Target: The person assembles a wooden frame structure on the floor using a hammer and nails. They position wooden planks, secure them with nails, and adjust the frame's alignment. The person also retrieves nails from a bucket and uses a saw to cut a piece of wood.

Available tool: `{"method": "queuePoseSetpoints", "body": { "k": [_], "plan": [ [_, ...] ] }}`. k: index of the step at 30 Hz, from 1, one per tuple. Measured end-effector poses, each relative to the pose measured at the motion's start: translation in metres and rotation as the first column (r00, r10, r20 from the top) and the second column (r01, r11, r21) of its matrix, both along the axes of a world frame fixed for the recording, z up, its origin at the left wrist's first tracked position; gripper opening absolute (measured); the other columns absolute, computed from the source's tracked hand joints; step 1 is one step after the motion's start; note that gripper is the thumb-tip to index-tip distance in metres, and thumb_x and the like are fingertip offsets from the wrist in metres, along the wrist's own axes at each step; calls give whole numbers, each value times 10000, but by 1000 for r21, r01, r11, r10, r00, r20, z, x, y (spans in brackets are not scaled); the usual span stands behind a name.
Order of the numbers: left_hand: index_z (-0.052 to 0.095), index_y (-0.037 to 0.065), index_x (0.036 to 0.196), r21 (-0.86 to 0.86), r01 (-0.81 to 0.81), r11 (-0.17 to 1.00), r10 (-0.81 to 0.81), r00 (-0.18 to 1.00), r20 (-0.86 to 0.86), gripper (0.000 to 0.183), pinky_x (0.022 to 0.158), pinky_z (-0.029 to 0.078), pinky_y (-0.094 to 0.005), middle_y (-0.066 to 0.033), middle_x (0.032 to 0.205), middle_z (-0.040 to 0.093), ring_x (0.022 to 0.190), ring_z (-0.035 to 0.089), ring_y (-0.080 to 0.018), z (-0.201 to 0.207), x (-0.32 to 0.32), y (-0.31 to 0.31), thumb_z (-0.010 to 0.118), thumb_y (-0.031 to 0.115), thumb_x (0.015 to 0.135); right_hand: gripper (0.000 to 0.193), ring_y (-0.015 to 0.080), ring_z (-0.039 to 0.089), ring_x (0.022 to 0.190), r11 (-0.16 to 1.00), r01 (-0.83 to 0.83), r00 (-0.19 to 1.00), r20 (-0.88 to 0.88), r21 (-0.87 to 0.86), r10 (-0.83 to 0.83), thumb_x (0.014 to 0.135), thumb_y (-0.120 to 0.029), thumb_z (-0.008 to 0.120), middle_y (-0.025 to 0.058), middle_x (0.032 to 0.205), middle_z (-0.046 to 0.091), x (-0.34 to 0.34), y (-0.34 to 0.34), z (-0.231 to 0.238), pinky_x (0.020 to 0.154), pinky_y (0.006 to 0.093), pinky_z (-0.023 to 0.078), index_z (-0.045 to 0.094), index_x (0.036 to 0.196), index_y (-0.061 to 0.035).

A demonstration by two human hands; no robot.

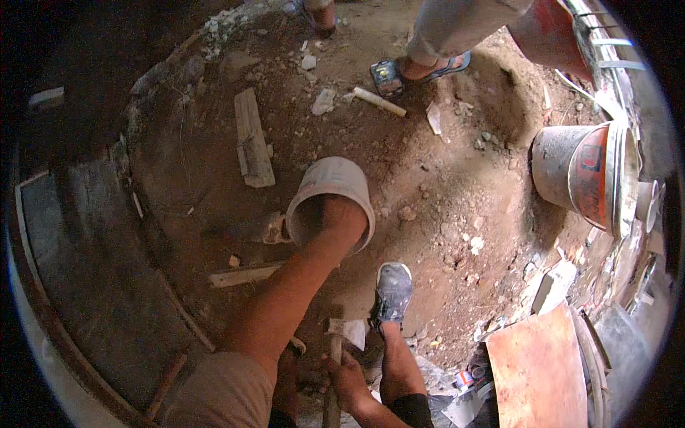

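Note:
My left arm reaches into a dirty pale bucket [335,176] that lies tipped on the dirt with its mouth toward me. My left hand [341,217] is inside it; the fingers are hidden by shadow and the wall, so their state does not show. Low in the middle, my right hand [347,380] is closed around the handle of a wooden-handled tool [334,351]. The tool's upper end is beside a pale flat piece [352,332], and its kind is unclear. My shoe [393,291] stands right of the bucket.
A wooden board [253,139] and a stick [242,275] lie left of the bucket; a pale tube [380,102] lies beyond. Another person's sandalled foot [419,69] stands far off. A large bucket [571,167] lies tipped at right, above a flat panel [536,371]. Rubble covers the dirt.

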State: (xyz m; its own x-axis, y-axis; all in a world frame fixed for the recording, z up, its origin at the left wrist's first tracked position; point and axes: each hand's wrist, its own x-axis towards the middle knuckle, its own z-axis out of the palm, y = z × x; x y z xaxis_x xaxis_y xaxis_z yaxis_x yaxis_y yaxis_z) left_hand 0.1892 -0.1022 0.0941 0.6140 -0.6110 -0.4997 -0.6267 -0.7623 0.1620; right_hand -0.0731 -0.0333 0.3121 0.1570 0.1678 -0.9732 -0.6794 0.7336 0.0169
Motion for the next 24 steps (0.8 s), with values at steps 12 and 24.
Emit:
{"method": "queuePoseSetpoints", "body": {
  "k": [12,24],
  "plan": [
    [737,88,1063,-50,12,999,10,908,419,259,894,515,-502,-138,1136,680,1186,587,-323,56,14,59,647,199,847,167,163,537,597,992,25,997,76,-124,-16,988,-186,635,43,797,572,-53,31,-40,511,344,493,546,1081,-79],
    [760,101,1079,-61,319,946,-313,945,97,296,971,498,-490,-145,1165,723,1119,663,-340,-8,13,5,536,198,912,209,176,539,605,997,-4,989,-150,77,16,986,-204,647,42,781,560,7,-10,1,511,341,480,565,1115,-62]
  ]
}}
